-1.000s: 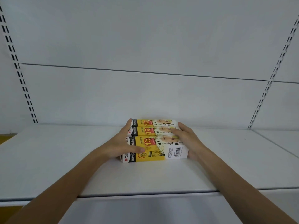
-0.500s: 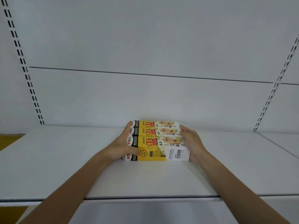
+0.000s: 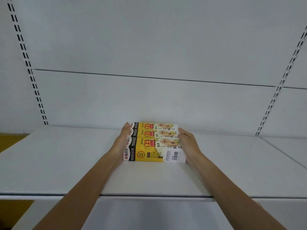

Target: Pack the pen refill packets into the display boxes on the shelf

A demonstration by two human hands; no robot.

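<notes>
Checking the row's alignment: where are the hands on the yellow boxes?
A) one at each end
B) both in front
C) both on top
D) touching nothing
A: the left hand lies against the yellow boxes at their left ends, the right hand at their right ends.

1. We read "M&G" at the left end of front box (image 3: 154,149).
2. Its top: "1元", "0.5", "尖叫"; same on mid box (image 3: 154,134) & back box (image 3: 154,126).
3. Front face: "360°" in a circle, plus barcode (image 3: 176,154); small print too tiny for us.
</notes>
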